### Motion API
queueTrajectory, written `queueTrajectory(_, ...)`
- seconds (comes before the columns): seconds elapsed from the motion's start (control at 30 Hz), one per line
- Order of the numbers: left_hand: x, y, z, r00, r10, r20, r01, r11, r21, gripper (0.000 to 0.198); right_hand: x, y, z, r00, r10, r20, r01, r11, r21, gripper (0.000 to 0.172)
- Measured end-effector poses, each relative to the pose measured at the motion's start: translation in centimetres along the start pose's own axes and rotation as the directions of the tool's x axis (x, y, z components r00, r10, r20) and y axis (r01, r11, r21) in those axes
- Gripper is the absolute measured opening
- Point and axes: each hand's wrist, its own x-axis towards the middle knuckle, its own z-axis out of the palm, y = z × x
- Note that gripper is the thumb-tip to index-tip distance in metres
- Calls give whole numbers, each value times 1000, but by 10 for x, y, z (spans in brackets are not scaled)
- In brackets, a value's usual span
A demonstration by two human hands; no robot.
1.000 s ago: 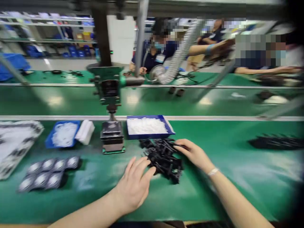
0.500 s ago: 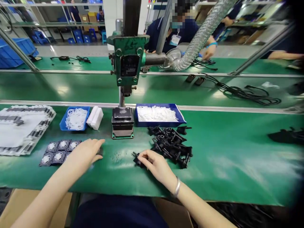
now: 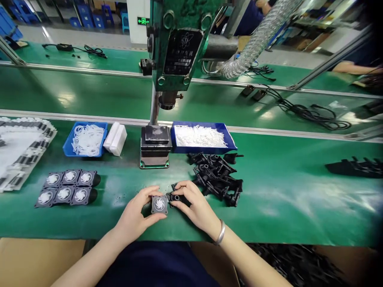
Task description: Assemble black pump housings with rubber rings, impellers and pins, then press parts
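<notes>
Head view: left hand (image 3: 136,214), fingers gripping one swirl-faced square (image 3: 159,204); right hand (image 3: 195,202), fingers pinching one black part (image 3: 177,198) just beside it; joining cannot be told. Apparently left: six similar squares (image 3: 64,193), two rows; black pile (image 3: 216,175).

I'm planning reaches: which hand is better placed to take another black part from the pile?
Probably the right hand: it is beside the pile of black parts, though it holds one black part. The left hand is farther away and holds a small square fan.
</notes>
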Motion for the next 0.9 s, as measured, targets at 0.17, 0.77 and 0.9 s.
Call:
queueTrajectory(0.17,-1,-3,5,999,-33,-31,31,997,-64,56,10,-14,-13,996,20,-90,-16,999,46,13)
queueTrajectory(0.77,-5,-12,8,994,93,-64,-90,995,45,53,21,-49,15,986,-140,-87,153,974,164,22)
queueTrajectory(0.9,-5,-15,8,991,120,-53,-115,990,82,56,19,-48,17,984,-158,-83,168,975,146,21)
